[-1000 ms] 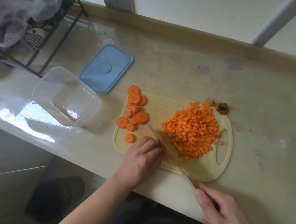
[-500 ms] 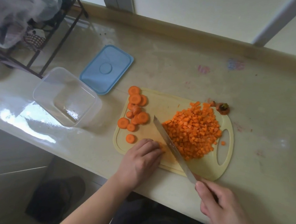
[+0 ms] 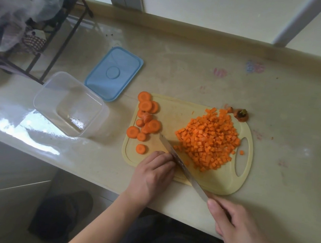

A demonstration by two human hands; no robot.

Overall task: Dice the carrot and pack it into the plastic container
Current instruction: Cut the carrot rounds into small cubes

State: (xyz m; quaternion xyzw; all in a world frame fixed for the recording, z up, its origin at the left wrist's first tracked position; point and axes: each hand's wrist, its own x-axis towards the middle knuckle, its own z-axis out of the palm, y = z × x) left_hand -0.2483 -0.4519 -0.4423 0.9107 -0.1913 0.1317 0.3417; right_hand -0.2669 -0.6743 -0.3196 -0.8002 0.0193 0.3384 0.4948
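My right hand (image 3: 243,229) grips the knife (image 3: 181,162); my left hand (image 3: 150,175) curls over something hidden on the cutting board (image 3: 176,111), between bright orange carrot rounds (image 3: 146,118) and the diced carrot heap (image 3: 209,139).

Your diced carrot (image 3: 207,140) sits in a loose orange heap on the right half of the pale yellow cutting board (image 3: 222,183), one cube lying apart by the handle slot. The uncut carrot rounds (image 3: 145,119) lie flat or overlapping along the board's left edge. The cut-off carrot top (image 3: 240,115) rests at the far right corner. Your clear plastic container (image 3: 70,103) stands upright and open left of the board, its blue lid (image 3: 114,73) flat just behind it.
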